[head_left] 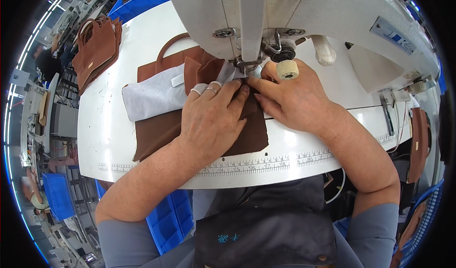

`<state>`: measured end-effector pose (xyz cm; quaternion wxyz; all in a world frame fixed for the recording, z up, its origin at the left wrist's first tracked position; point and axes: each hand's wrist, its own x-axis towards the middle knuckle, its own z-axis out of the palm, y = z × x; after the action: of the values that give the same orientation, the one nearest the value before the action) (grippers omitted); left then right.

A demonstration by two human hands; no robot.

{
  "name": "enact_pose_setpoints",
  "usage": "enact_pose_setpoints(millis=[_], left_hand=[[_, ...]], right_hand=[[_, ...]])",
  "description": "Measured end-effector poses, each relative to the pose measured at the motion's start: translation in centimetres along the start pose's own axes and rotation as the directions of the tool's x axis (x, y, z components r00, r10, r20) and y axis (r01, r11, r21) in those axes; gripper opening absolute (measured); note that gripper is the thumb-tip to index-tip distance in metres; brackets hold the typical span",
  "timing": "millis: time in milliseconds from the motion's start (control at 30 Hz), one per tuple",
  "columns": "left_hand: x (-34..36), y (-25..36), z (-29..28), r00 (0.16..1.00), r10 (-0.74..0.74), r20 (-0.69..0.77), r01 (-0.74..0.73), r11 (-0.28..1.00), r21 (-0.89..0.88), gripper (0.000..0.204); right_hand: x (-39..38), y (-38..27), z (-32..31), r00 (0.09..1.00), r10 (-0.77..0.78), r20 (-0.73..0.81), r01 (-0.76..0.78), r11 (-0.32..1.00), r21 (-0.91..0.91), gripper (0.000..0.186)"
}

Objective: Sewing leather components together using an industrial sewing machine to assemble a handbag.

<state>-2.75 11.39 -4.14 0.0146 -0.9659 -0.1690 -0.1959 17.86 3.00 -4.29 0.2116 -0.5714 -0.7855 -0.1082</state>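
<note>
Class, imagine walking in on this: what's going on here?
A person works at a white sewing machine. Their left hand and right hand are on dark brown cloth, close to the machine's foot. Pale grey cloth and a reddish-brown piece with a handle lie on its far side. Brown bags lie at the left end of the white table.

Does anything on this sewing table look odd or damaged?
Only one small thing: the dark brown cloth under the left hand looks slightly ragged along its left edge, perhaps with loose threads. Nothing appears spilled.
</note>
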Motion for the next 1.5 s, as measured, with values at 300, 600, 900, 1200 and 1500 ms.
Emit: enact_pose_setpoints(millis=[300, 600, 900, 1200, 1500], left_hand=[[1.0, -1.8, 0.6, 1.0, 0.018, -0.019, -0.018, 0.999, -0.033, 0.046], [1.2, -2.4, 0.8, 0.999, 0.039, -0.032, -0.041, 0.996, -0.076, 0.043], [1.3, -3.0, 0.8, 0.997, 0.071, -0.036, -0.074, 0.995, -0.064, 0.045], [1.3, -2.8, 0.9, 0.997, 0.06, -0.054, -0.063, 0.995, -0.075, 0.047], [1.0, -2.3, 0.6, 0.997, 0.068, -0.043, -0.071, 0.995, -0.069, 0.048]], right_hand=[[-0.1, 0.2, 0.1, 0.996, 0.085, 0.039, -0.086, 0.996, 0.007, 0.04], [0.1, 0.2, 0.1, 0.995, 0.103, 0.014, -0.103, 0.995, 0.008, 0.03], [-0.3, 0.7, 0.1, 0.987, 0.147, 0.06, -0.15, 0.988, 0.041, 0.036], [0.6, 2.1, 0.9, 0.85, 0.522, -0.068, -0.236, 0.493, 0.838, 0.038], [1.0, 1.4, 0.1, 0.805, 0.593, -0.035, -0.27, 0.418, 0.867, 0.041]])
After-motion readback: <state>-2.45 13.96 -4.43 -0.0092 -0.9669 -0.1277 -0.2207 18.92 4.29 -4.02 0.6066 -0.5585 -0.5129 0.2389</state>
